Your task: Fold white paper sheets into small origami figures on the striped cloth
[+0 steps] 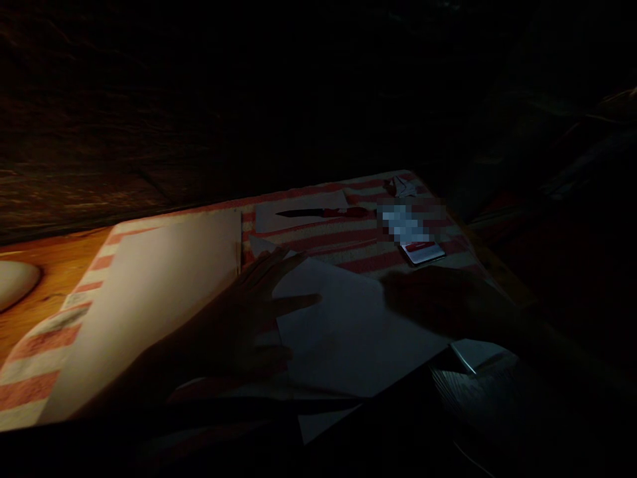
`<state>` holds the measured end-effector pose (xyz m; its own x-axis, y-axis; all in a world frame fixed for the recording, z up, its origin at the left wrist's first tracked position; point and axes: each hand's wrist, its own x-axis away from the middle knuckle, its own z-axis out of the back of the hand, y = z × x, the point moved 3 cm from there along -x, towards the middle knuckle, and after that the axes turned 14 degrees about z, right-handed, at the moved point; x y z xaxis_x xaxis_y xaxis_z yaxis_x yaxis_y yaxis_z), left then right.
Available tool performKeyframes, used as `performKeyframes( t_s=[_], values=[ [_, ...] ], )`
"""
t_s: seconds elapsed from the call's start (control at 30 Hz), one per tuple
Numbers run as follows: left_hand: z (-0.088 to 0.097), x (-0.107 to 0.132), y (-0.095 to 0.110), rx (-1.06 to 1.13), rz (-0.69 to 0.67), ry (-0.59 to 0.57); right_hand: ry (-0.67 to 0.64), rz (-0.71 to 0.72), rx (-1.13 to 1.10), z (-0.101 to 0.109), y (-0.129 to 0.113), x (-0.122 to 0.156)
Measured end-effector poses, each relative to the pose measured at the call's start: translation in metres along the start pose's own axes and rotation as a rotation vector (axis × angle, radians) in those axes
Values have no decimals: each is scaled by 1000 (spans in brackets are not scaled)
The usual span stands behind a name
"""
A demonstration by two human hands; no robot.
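My left hand (259, 312) lies with fingers spread over the left side of a white sheet of paper (343, 325). The sheet has angled edges, and one corner hangs past the near edge of the cloth. At the sheet's upper right, my right hand (428, 299) is a dark, compact, blurred shape touching or just above the paper. Its separate fingers do not show, so whether it holds anything cannot be seen. Left of my left hand is a larger white sheet (169, 279). Beyond both hands, a knife (321, 212) with a dark blade and red handle rests across another pale sheet (298, 202).
A red-and-white striped cloth (34, 395) covers the wooden table (94, 245). Toward the back right lies a phone-like lit item (423, 253), partly pixelated, near a crumpled scrap (403, 186). A pale rounded object (17, 282) sits at far left. The surroundings are very dark.
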<state>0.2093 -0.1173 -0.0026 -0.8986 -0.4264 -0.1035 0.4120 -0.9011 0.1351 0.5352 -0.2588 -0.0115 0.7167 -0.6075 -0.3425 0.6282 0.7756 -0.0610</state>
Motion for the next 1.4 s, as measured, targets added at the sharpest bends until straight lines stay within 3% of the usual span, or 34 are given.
performKeyframes(
  t_s=[0.17,0.33,0.47,0.63,0.73,0.83,1.03,1.17,1.4],
  values=[
    [6,6,14,49,-64,16,6,20,41,-1,-1,4],
    [4,22,30,80,-69,47,-47,-37,-61,2,2,10],
    [-10,39,36,116,41,10,-118,-128,-116,5,4,14],
    [-30,62,43,73,66,25,-115,-35,-133,14,-5,19],
    [-37,69,52,1,160,37,-146,-24,-126,14,-9,24],
    [-38,71,66,-13,282,82,-159,-59,-129,7,-9,27],
    [-35,64,89,54,349,255,-98,-67,-133,-6,-2,33],
    [-34,58,94,80,389,326,-36,-49,-127,-10,2,34],
    [-37,49,93,70,383,398,32,-156,-185,-18,2,25]
  ],
)
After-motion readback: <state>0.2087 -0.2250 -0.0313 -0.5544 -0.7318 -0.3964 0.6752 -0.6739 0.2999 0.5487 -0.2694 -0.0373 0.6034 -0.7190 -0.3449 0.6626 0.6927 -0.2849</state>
